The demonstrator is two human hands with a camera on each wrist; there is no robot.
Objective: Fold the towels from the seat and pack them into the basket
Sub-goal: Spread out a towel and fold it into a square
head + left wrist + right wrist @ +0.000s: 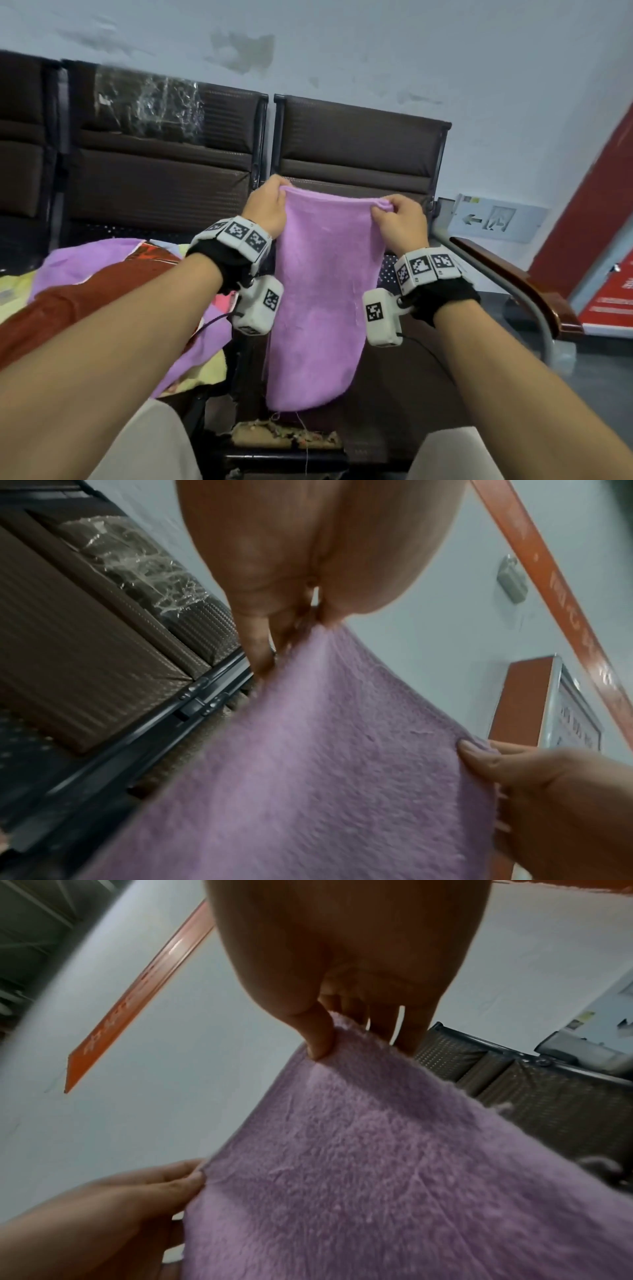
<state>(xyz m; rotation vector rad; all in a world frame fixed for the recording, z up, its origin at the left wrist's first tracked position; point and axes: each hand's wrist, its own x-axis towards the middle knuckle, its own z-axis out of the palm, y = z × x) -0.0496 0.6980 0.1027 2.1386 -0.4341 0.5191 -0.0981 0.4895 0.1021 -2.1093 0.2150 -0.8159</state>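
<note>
Pinched at its 2 upper corners, 1 purple towel (325, 284) is held hanging in front of the brown seat (394, 377): left hand (267, 209) on the left corner, right hand (400, 222) on the right. More towels (102, 274) are piled on the seat at left.

You get soft, even, rather dim indoor light with no hard shadows. The clear crinkled plastic wrap (150, 99) on a brown padded chair back throws small white glints. Your head view bends straight lines towards its edges. Both wrist views are softly blurred and stretched, the near palms looming large, while the fluffy lilac towel (394, 1164) keeps some texture.
</note>
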